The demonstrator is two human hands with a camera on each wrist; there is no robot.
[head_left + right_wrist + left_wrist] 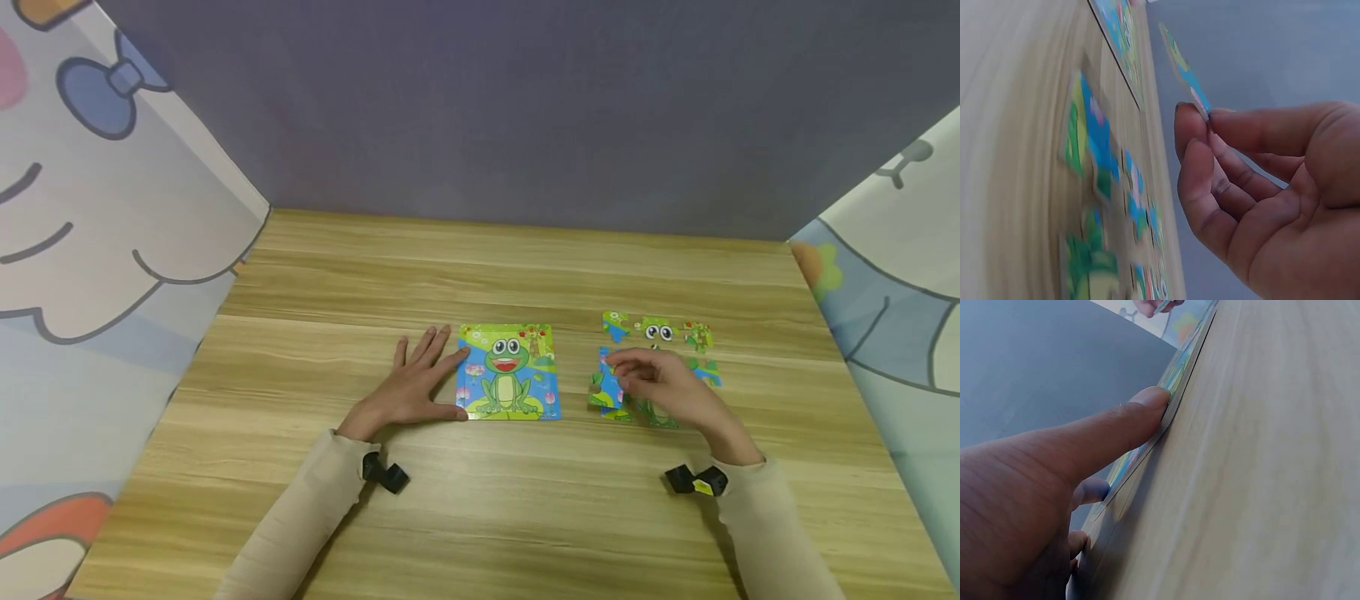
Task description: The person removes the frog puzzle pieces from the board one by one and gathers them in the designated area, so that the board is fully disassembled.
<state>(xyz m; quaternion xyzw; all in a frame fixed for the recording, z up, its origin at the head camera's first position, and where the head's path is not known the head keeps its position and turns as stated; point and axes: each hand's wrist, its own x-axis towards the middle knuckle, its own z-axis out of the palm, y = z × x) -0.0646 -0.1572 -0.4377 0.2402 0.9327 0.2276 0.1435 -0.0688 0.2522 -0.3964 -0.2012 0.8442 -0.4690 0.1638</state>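
Note:
A square frog picture board [507, 379] lies flat on the wooden table. My left hand [408, 387] rests at its left side, fingers spread, with thumb and index fingertip touching the edge; the left wrist view shows the thumb [1147, 403] pressing on that edge. To the right, my right hand [663, 387] is raised over loose frog puzzle pieces [658, 332]. Between thumb and fingers it pinches one jigsaw piece [1186, 74], blue and green, held tilted above the table. The hand covers part of the pieces below in the head view.
More loose pieces [1088, 128] lie close together on the table [465, 508], right of the board. A grey panel [525, 117] stands along the table's back edge. Cartoon-printed walls [112, 250] flank both sides.

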